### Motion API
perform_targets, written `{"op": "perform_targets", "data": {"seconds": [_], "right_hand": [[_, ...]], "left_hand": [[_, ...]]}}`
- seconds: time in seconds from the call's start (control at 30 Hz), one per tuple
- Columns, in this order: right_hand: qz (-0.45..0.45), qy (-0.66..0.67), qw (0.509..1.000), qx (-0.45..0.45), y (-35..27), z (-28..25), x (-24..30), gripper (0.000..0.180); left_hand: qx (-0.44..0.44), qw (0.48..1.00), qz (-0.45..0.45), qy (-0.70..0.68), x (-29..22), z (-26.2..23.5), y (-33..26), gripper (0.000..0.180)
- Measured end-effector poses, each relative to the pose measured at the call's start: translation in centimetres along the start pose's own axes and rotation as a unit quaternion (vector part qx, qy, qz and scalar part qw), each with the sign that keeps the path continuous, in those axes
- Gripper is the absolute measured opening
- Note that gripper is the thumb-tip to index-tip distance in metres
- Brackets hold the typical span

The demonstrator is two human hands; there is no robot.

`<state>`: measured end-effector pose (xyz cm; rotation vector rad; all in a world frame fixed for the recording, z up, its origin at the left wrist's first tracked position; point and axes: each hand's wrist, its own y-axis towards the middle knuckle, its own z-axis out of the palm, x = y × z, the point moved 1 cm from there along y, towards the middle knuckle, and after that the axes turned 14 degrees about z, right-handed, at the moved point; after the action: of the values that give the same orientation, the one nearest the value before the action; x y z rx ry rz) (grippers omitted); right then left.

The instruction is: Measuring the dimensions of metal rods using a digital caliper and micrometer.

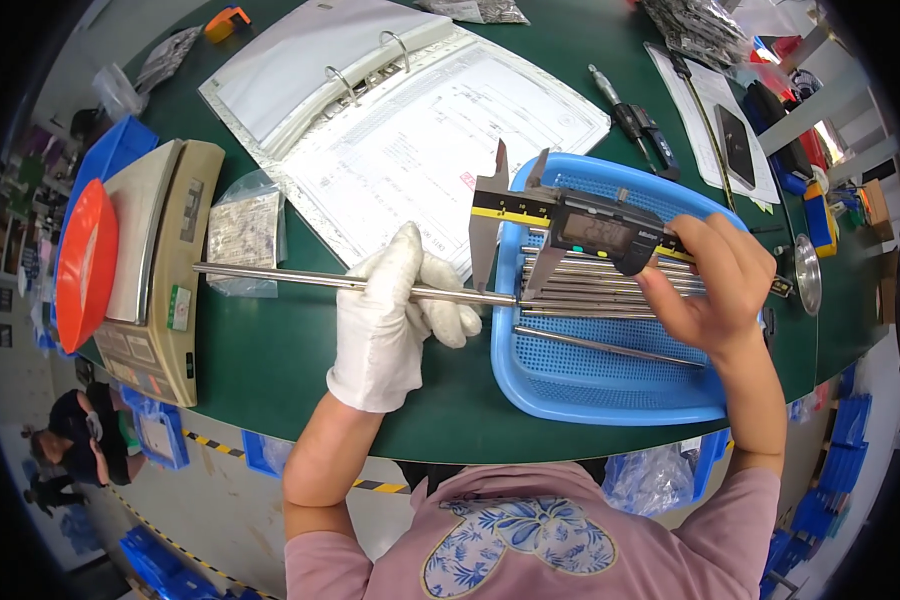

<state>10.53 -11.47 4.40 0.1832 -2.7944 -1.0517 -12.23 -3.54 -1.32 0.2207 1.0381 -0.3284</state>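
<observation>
On the green worktop point(270, 370), near its front edge, the left hand point(395, 310) — in a white glove — is closed around a long steel rod point(300, 278), held level, with its far end reaching toward the weighing scale point(160, 270) at the left. The rod's near end lies at the lower jaws of a digital caliper point(570, 225), which the bare right hand point(715, 285) grips by the slider and beam, thumb beside the display housing. Whether the jaws actually touch the rod cannot be told. Below the caliper sits a blue perforated plastic basket point(610, 395) holding more steel rods point(610, 285), laid roughly parallel; one lies apart from the bundle, nearer the person. Behind the hands lies an open ring binder point(390, 110) showing a printed technical drawing. Between binder and scale lies a clear plastic bag of small parts point(245, 230). An orange-red round lid point(85, 262) leans at the left of the scale, in front of a blue bin point(115, 150). Far right — a black-handled hand tool point(635, 125) and a sheet of paper point(710, 115) rest on the worktop.
</observation>
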Motion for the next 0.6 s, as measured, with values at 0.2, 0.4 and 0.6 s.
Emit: {"op": "perform_targets", "data": {"seconds": [0.2, 0.4, 0.6], "right_hand": [[0.004, -0.022, 1.000, -0.008, -0.08, 0.05, -0.15, 0.032], [0.009, -0.024, 0.999, -0.023, -0.11, 0.14, -0.22, 0.031], [0.014, -0.018, 0.999, -0.036, -0.33, 0.46, -0.60, 0.032]], "left_hand": [[-0.004, 1.000, -0.014, 0.011, 0.09, 0.28, 0.00, 0.049], [0.002, 1.000, -0.014, 0.005, 0.06, 0.41, 0.03, 0.049], [-0.003, 1.000, -0.009, 0.018, 0.18, 0.49, 0.01, 0.051]]}}
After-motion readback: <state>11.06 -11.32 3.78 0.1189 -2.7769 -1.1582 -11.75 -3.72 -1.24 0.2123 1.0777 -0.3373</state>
